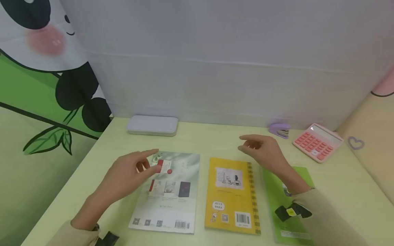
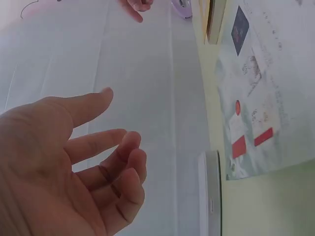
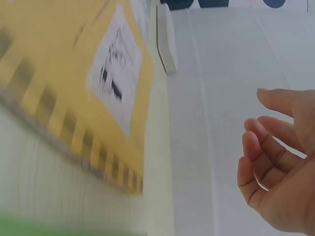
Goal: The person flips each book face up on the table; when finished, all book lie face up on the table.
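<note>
My left hand [image 1: 129,176] hovers over the upper left of a pale grey-green book [image 1: 172,208], thumb and fingers apart with nothing between them. In the left wrist view the fingers of that left hand [image 2: 83,162] are loosely bent and hold nothing. My right hand [image 1: 264,152] is raised above the table, up and right of a yellow book [image 1: 229,194] and over the top of a green book [image 1: 289,218]. The right wrist view has the right hand [image 3: 280,157] with loosely bent fingers and nothing in them. The right forearm hides part of the green book.
At the back left of the table [image 1: 200,136] lies a pale grey flat case [image 1: 153,125]. A purple stapler [image 1: 279,130] and a pink calculator [image 1: 318,142] stand at the back right. A white cloth wall [image 1: 215,89] rises behind the table, and a printed panel [image 1: 46,119] borders the left.
</note>
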Demonstrator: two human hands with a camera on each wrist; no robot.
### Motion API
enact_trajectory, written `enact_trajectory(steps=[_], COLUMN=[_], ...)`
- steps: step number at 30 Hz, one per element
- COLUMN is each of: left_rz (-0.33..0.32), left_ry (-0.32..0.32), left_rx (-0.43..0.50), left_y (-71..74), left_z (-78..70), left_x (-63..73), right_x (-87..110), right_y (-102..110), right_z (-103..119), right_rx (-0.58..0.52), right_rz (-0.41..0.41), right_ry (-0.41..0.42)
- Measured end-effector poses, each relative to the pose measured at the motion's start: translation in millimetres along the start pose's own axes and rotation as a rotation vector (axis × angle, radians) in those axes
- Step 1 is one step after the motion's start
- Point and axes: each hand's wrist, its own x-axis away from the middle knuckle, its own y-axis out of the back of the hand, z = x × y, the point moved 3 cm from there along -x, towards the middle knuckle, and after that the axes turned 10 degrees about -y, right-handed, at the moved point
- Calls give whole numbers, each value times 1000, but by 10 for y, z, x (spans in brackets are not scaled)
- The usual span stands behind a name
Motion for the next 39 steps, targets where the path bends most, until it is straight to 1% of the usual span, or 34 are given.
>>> enact_trajectory(steps=[2,5,8,12,15,17,19,24,28,33,37,39], left_rz=[29,73,103,142,168,181,192,224,236,266,281,284], left_ry=[61,134,180,216,244,258,287,343,332,301,243,227], left_rx=[54,103,121,143,169,181,192,211,214,237,262,268], left_y=[-23,-102,-205,-355,-457,-512,-562,-655,-691,-704,-687,-675], left_z=[79,198,303,421,482,512,535,563,557,552,553,550], left_x=[96,256,409,550,621,650,669,702,731,742,733,729], right_x=[-98,-242,-370,-479,-530,-557,-580,-606,-608,-596,-593,-599], right_y=[-141,-369,-570,-741,-828,-885,-941,-1053,-1095,-1129,-1150,-1157], right_z=[62,110,120,113,110,100,83,56,44,37,33,32], right_rx=[-37,-74,-94,-88,-78,-73,-65,-45,-35,-52,-58,-51], right_rz=[54,129,174,213,245,268,288,325,342,372,380,378], right_ry=[-3,-16,-45,-84,-117,-142,-162,-174,-170,-195,-214,-215])
